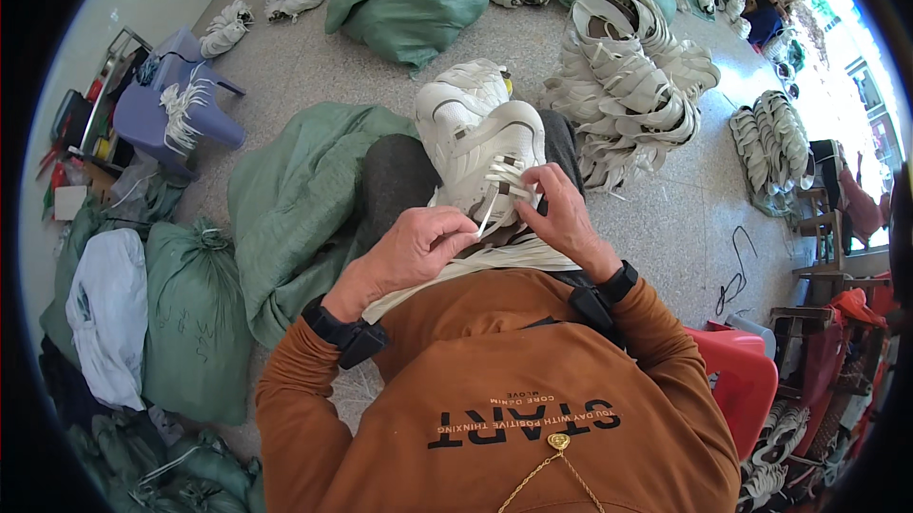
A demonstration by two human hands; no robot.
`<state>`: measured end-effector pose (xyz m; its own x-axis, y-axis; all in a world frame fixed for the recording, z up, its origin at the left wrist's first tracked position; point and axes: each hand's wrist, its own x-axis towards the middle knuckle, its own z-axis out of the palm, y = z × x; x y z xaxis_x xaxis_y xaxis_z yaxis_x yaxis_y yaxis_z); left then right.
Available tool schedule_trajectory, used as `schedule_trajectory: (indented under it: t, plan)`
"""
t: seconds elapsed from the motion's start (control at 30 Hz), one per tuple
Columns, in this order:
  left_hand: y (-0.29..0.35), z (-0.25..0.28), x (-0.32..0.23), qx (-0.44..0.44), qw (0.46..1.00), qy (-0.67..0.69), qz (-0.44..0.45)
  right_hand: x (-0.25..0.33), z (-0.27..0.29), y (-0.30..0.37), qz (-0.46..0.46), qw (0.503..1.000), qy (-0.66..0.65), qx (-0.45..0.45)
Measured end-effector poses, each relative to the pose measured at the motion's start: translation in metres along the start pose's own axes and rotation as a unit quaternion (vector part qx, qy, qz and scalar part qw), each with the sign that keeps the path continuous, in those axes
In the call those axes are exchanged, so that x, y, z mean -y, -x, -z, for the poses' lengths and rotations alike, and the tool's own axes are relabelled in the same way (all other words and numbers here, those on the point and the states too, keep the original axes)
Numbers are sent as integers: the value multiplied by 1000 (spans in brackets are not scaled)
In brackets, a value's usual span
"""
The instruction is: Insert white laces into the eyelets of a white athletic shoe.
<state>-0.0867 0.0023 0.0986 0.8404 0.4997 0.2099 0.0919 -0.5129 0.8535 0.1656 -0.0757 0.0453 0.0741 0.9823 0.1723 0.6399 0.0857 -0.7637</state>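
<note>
A white shoe upper lies on my lap, in front of more white uppers leaning together between my knees. My left hand pinches a white shoelace between thumb and forefinger, and the lace runs up to the eyelets. At the upper's right side, my right hand has thumb and fingertips closed on its edge beside the lacing. Crossed laces show over the upper part of the opening. Across my lap, below the hands, lies a bundle of loose white laces.
A green sack spreads at my left knee; a purple stool bearing white laces stands beyond it. Stacked uppers rise at front right. A red chair is at my right side. Another person sits far right.
</note>
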Motion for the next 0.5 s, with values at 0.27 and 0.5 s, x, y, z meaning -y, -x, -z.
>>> schedule_trajectory:
  t: [0.27, 0.5]
  plan:
    - [-11, 36, -22, 44, 938, 295, 178, 30, -18, -27, 190, 981, -11, 30]
    - [-13, 17, 12, -143, 986, -71, -48, 15, 14, -22, -11, 958, -285, -16]
